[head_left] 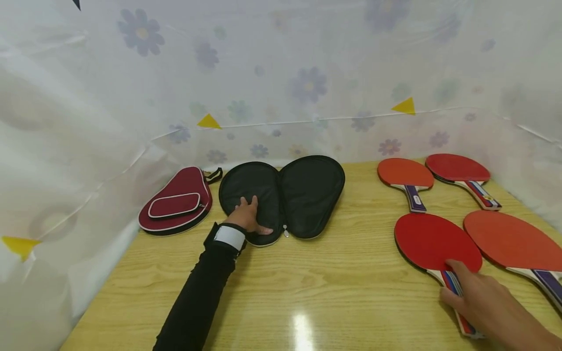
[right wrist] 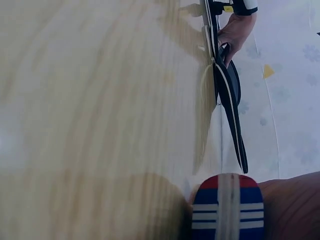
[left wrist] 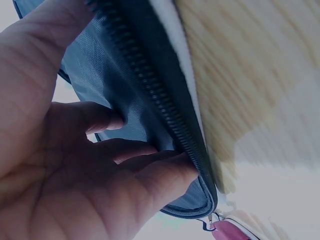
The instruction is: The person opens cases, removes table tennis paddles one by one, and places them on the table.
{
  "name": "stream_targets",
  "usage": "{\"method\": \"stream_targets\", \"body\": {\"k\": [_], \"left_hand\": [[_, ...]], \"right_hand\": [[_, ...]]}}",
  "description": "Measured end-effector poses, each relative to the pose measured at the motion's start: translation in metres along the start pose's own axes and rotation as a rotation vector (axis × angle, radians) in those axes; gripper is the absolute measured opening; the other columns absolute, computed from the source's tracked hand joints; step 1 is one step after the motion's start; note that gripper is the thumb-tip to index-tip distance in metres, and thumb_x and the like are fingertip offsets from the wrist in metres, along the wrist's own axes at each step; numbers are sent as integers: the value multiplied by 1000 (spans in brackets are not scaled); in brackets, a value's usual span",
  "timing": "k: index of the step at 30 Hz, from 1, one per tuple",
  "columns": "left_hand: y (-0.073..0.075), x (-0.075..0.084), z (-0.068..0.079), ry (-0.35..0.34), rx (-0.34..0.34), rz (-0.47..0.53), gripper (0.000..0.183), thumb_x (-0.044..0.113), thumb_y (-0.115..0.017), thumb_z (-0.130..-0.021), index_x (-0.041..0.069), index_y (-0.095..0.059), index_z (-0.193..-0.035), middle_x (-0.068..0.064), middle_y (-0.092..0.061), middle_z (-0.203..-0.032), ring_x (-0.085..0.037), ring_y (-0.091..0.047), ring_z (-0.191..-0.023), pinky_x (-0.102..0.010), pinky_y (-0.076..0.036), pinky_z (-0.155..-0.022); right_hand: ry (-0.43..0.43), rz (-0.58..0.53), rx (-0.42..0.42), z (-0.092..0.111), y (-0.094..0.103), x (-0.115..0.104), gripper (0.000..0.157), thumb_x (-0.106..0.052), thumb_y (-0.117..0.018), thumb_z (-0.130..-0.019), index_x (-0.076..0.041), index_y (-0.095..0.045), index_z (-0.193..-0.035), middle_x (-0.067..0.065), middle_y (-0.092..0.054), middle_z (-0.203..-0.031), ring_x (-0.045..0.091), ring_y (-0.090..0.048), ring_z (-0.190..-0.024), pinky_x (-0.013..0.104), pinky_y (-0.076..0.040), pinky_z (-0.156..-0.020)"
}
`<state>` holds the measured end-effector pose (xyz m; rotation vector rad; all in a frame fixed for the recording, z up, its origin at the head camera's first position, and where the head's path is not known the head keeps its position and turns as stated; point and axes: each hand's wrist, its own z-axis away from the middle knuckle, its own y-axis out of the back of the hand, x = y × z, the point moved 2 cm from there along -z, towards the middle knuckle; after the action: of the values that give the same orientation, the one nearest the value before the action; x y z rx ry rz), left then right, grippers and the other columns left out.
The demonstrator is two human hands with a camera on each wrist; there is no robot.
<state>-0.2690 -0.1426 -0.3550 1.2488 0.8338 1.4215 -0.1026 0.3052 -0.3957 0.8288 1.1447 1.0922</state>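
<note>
A black paddle case (head_left: 312, 195) lies unzipped and spread flat, its two halves side by side with the dark lining up. My left hand (head_left: 247, 218) rests on its left half, fingers spread, thumb near the front edge. The left wrist view shows the fingertips touching the lining inside the zipper (left wrist: 150, 90). At the right, my right hand (head_left: 491, 297) grips the striped handle of a red table tennis paddle (head_left: 432, 239), index finger reaching onto the rubber. The handle's red, white and blue end (right wrist: 228, 212) fills the bottom of the right wrist view.
A closed maroon paddle case (head_left: 175, 202) with a small pocket lies left of the black one. Around the held paddle lie an orange paddle (head_left: 406, 173), another red paddle (head_left: 456, 167) and a nearer orange paddle (head_left: 513, 239). A flowered white sheet (head_left: 263, 83) hangs behind the wooden table (head_left: 333, 278).
</note>
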Motion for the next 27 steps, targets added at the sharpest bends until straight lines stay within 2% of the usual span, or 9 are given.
{"method": "stream_targets", "body": {"k": [4, 10, 18, 21, 27], "left_hand": [[2, 1, 0, 8, -5, 8, 113, 45, -81, -83, 1, -12, -161, -36, -7, -161, -55, -18, -146, -60, -30, -114], [2, 0, 1, 2, 8, 1, 113, 45, -81, -83, 0, -12, -161, -37, -8, -161, -56, -18, -145, -60, -30, -114], [1, 0, 2, 1, 3, 0, 113, 46, -81, -83, 0, -13, -161, -36, -9, -161, -56, -19, -145, -60, -31, -114], [1, 1, 2, 3, -1, 1, 113, 46, -81, -83, 0, -13, -161, -36, -8, -161, -56, -19, -145, -60, -31, -114], [1, 0, 0, 3, -2, 0, 113, 46, -81, -83, 0, -13, -161, -36, -8, -161, -56, -18, -145, -60, -31, -114]], "right_hand": [[59, 13, 49, 0, 1, 2, 66, -28, -65, -95, 15, -34, -134, 2, -52, -71, 18, -57, -67, 52, -53, -68], [120, 24, 126, 1, 0, 3, 60, -24, -66, -96, 11, -33, -132, 1, -47, -62, 15, -51, -55, 39, -48, -56], [68, -11, 74, -1, -2, 6, 63, -28, -65, -97, 7, -29, -134, 3, -46, -60, 16, -49, -51, 35, -40, -51], [47, -16, 51, -1, -1, 5, 65, -30, -65, -97, 7, -28, -135, 3, -47, -63, 16, -51, -53, 35, -42, -52], [72, -12, 49, -1, 0, 8, 64, -28, -64, -97, 9, -29, -135, 2, -49, -69, 17, -51, -57, 41, -47, -57]]}}
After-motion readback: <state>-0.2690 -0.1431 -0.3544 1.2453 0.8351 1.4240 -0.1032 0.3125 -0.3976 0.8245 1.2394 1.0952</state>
